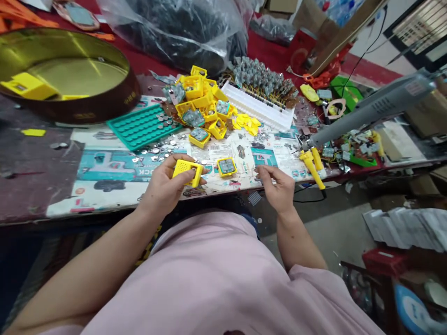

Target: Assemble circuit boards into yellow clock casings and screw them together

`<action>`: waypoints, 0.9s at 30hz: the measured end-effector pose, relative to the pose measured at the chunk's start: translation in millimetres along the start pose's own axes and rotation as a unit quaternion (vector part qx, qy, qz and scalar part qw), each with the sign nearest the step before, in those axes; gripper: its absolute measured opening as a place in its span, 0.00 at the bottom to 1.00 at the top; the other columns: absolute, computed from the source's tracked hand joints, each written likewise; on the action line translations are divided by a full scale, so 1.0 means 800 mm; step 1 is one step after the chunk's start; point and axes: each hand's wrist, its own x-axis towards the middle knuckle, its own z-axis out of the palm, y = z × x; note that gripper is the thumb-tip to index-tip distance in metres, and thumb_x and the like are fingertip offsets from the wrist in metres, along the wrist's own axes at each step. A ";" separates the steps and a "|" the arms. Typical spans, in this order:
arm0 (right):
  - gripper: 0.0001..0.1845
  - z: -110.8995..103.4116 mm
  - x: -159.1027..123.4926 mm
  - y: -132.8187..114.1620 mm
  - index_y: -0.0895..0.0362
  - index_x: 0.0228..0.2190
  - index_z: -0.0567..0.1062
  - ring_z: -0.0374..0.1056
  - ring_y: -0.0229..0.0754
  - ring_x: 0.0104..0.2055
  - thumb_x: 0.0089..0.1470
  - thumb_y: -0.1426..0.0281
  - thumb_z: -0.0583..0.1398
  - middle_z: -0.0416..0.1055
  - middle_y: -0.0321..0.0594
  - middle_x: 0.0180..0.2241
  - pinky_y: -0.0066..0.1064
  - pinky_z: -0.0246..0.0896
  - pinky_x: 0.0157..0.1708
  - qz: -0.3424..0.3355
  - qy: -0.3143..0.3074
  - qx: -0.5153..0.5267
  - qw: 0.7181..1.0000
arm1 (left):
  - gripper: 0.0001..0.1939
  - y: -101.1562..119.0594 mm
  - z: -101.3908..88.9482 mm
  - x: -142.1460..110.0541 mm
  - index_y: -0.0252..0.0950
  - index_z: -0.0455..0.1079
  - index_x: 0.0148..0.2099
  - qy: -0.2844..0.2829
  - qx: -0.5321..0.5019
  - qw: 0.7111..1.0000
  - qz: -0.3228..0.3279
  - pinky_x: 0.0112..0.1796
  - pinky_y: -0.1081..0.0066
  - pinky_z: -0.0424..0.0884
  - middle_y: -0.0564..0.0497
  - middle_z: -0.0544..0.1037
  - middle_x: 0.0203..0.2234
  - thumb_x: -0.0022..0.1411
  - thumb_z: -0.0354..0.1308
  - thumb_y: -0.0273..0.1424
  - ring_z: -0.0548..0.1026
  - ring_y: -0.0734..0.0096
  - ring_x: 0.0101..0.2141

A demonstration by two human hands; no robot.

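My left hand (171,181) is wrapped round a yellow plastic housing (183,171) with small holes in its face, held just above the front of the bench. To the right my right hand (277,184) hovers over the bench edge, thumb and fingertips pinched together; whatever is between them, if anything, is too small to name. Between the hands lies another yellow housing with a grey module (226,166) set in it. Behind them is a heap of yellow housings (202,100), some with grey modules in them. Loose silver button cells (164,148) are scattered near my left hand.
A teal ridged tray (136,128) and a large round tin (115,104) stand at the left. A white rack (258,104) of wired modules sits behind. A grey jointed arm (370,109) and a yellow-handled tool (312,170) are at the right.
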 end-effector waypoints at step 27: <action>0.14 0.050 0.154 0.036 0.55 0.45 0.73 0.71 0.38 0.28 0.60 0.62 0.58 0.76 0.38 0.29 0.35 0.67 0.35 0.012 -0.039 -0.073 0.997 | 0.26 -0.005 0.004 0.022 0.39 0.60 0.46 -0.035 -0.041 0.999 0.005 0.36 0.64 0.76 0.52 0.80 0.35 0.44 0.64 0.32 0.81 0.62 0.33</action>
